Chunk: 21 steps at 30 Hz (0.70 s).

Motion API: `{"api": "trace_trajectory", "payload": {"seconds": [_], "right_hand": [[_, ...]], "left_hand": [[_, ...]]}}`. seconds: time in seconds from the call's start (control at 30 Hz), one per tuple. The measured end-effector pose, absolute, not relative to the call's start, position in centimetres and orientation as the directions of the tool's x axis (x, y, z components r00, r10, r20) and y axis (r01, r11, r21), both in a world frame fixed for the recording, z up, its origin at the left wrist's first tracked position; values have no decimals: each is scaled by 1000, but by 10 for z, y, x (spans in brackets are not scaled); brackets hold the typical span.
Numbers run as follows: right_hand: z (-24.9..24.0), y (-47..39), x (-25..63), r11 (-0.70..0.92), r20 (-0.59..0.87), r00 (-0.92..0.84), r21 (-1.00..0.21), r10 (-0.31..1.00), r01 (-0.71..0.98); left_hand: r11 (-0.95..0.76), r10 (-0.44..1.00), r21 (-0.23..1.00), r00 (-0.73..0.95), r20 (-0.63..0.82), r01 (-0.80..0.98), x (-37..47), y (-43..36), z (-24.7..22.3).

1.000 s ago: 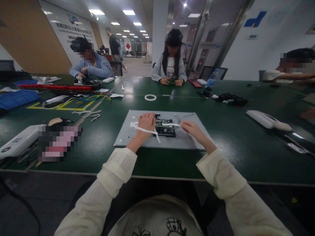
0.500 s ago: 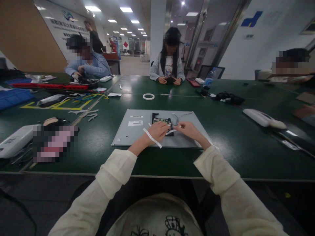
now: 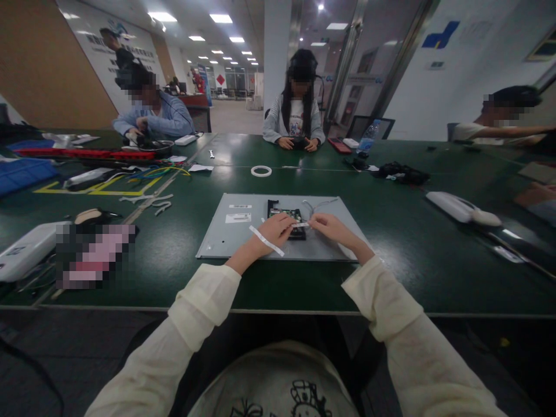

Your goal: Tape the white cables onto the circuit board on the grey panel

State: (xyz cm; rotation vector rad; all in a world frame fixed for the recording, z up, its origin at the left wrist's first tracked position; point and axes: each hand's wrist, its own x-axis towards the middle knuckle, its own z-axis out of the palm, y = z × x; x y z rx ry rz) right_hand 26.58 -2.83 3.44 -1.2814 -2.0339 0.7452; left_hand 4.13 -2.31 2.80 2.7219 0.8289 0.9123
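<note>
A grey flat panel [image 3: 243,243] lies in front of me with a green circuit board in a black frame [image 3: 297,236] on its middle. Over the board, my left hand [image 3: 274,230] pinches one end of a short white tape strip [image 3: 300,225]. My right hand [image 3: 328,225] closes its fingertips on the strip's other end, so it spans the gap between them. A second piece of white tape [image 3: 266,241] clings across the back of my left hand near the wrist. Grey cables [image 3: 319,204] lie on the panel behind my right hand. My left hand covers part of the board.
A tape roll [image 3: 261,171] lies beyond the panel. Left are crumpled white strips [image 3: 150,202], a white device [image 3: 30,249] and a blue tray [image 3: 28,176]. Another white device [image 3: 449,207] and a black cable bundle [image 3: 402,172] sit right. Other people sit around the table.
The white strip has come up from its slanted position and now stretches between my fingertips. My right hand has left the grey cable and moved slightly left.
</note>
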Motion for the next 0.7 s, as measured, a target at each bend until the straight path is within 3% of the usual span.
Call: {"api": "trace_trajectory", "payload": {"seconds": [0.1, 0.23, 0.5, 0.7], "right_hand": [[43, -32, 265, 306, 151, -360, -852, 921, 425], [47, -35, 264, 274, 156, -344, -905, 926, 325], [38, -35, 249, 213, 156, -174, -896, 972, 390], [30, -33, 246, 143, 115, -92, -901, 989, 409]], "left_hand": [[-811, 576, 294, 601, 554, 506, 39, -22, 29], [-797, 586, 276, 577, 569, 537, 39, -20, 29], [-769, 619, 233, 604, 502, 595, 57, -40, 29], [-631, 746, 166, 534, 397, 758, 66, -54, 28]]}}
